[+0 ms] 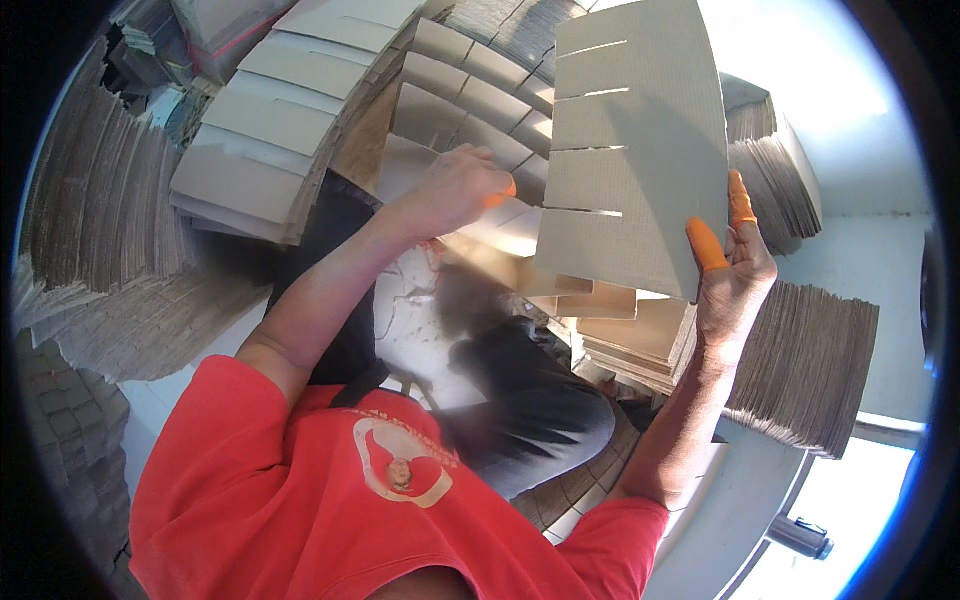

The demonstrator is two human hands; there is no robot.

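Note:
My right hand [735, 268], with orange finger covers on thumb and finger, grips the lower right edge of a slotted cardboard sheet [640, 150]. The sheet stands raised and slightly tilted, its row of slits toward the left. My left hand [465, 190] is closed over the near part of a cardboard partition grid [465, 97], made of crossed strips. An orange cover shows on one of its digits. What its curled fingers pinch is hidden behind the hand. Below the raised sheet sits a stack of smaller brown cardboard pieces [640, 345].
Slotted cardboard sheets [290, 100] lie overlapped at the upper left. Tall cardboard stacks stand at the far left [100, 190], at the right [805, 365] and at the upper right [775, 165]. My bent leg [535, 410] is beneath my arms. Bright light enters from the right.

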